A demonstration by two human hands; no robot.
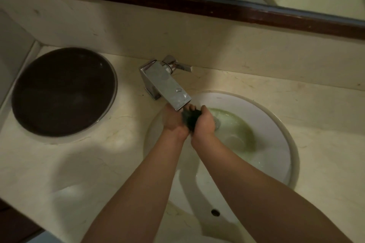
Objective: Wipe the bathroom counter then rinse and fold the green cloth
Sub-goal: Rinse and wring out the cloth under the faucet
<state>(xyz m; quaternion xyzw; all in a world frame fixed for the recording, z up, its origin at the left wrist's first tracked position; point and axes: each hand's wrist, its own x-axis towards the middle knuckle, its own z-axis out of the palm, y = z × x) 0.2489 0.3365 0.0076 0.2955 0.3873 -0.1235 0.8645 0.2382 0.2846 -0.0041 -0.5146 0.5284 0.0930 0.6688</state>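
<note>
**Cloth Wrung Under the Spout**

Over the rear-left part of the white basin (276, 124), just below the tip of the chrome faucet (167, 87), the green cloth (191, 119) is held bunched into a dark, tight wad between both hands. The left hand (173, 120) is closed around the wad's left side and the right hand (205, 122) around its right side, fingers curled over the top, so that the cloth is gripped from both ends. This hold is judged to serve wringing or squeezing, with the wad kept under the spout so that run-off falls into the basin and not onto the counter (79, 163). Greenish, cloudy water is seen pooled around the drain, to the right of the hands. Whether water is flowing from the spout cannot be told. A dark round bowl (63, 92) is set into the counter's rear-left corner, well apart from the hands. The faucet's lever (180, 66) is turned toward the right. The rinse step is judged to be under way, with folding not yet done.
</note>
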